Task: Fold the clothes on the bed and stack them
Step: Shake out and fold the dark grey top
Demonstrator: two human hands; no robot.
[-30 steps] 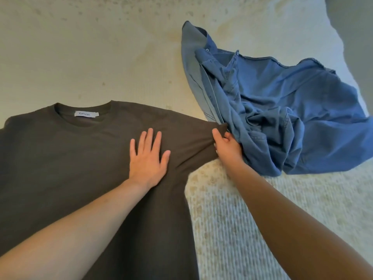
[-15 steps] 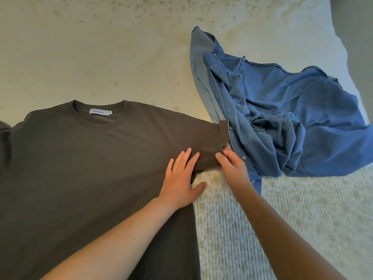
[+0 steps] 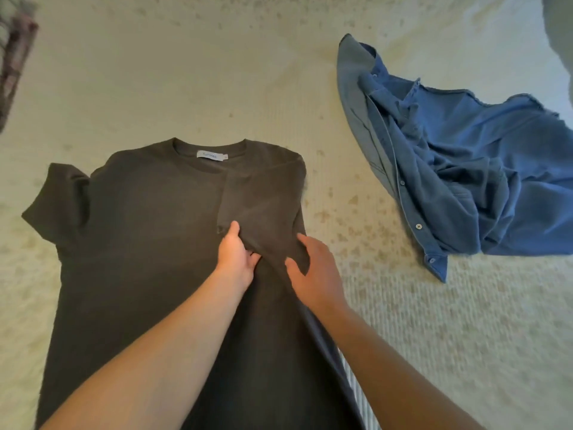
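Two garments are lying on the cream bedspread point(image 3: 186, 72). Dark brown T-shirt point(image 3: 139, 243) is lying flat at left, collar far, its right sleeve folded in over the chest. Left hand point(image 3: 234, 254) is pinching that folded sleeve; right hand point(image 3: 316, 271) is gripping the shirt's right edge just beside it. Blue button shirt point(image 3: 465, 175) is sitting crumpled far right, apart.

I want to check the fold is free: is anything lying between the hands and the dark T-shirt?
Nothing visible. The left hand and right hand already hold the dark T-shirt; the blue shirt lies apart, on the right.
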